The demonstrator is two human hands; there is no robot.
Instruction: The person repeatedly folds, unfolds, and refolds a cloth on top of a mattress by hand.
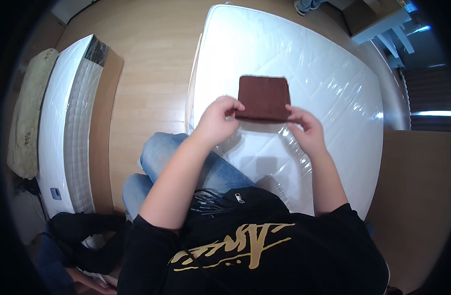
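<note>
A folded dark brown cloth, roughly square, is held by its two near corners over a white mattress wrapped in clear plastic. My left hand pinches the near left corner between thumb and fingers. At the near right corner, my right hand grips the cloth in the same way. The fold layers show along the near edge. A shadow of the hands and cloth falls on the mattress below them.
To the left, another plastic-wrapped mattress and a rolled beige item lie on the wooden floor. A co-worker's dark-clothed limbs are at lower left. Another person's feet show at the top, near a wooden furniture piece.
</note>
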